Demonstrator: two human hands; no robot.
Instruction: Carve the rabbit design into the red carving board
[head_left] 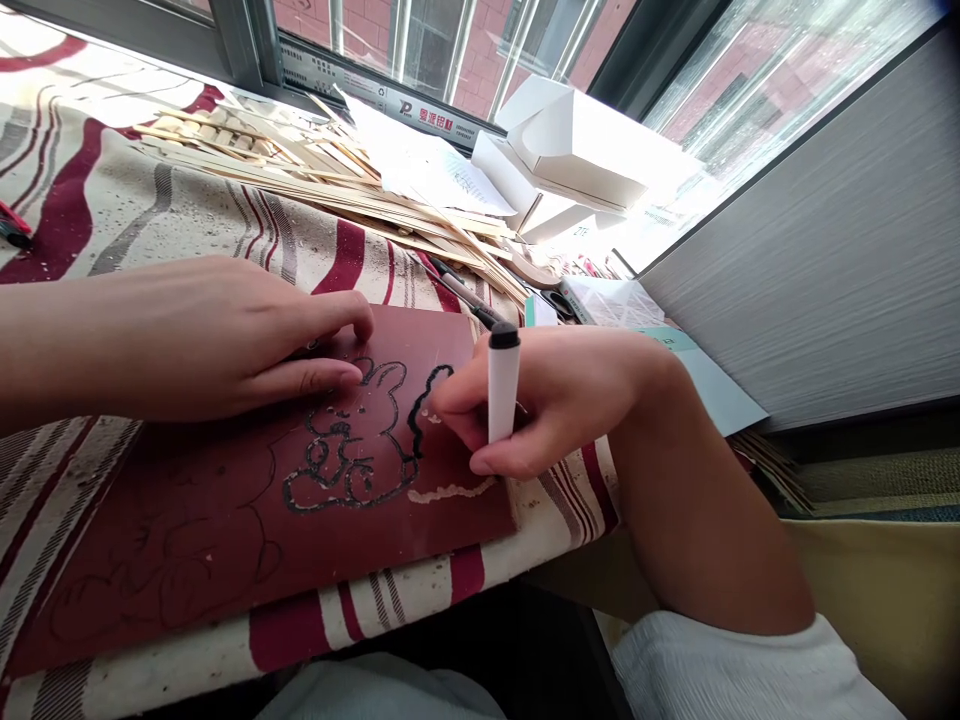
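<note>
On a cream cloth with wavy maroon stripes (150,200), beside a window, a thin, flat, dark red board (442,340) lies slightly askew, with its far edge under the person's fingers. The left hand (225,340) rests open and palm-down at that edge, its fingertips (352,325) pressing on the board just beside a glossy black outline of a rabbit-like figure (337,470). The right hand (540,400) is curled closed around a white marker with a black end (503,385), which stands upright; its tip is hidden by the fingers, close to the outline's right side. Below, a lumpy pale line (450,490) runs along the board, and faint dark sketch lines of a similar figure (165,570) cover the nearer part.

The board looks light and stiff, but it could slide on the cloth, so pressure from one hand seems needed to steady it. The raised lines look fragile and possibly wet, so the bare margins seem the safest places to take hold.

Beyond it lie a heap of long, thin pale wooden strips (322,190) and a folded white cardboard box (577,150).
</note>
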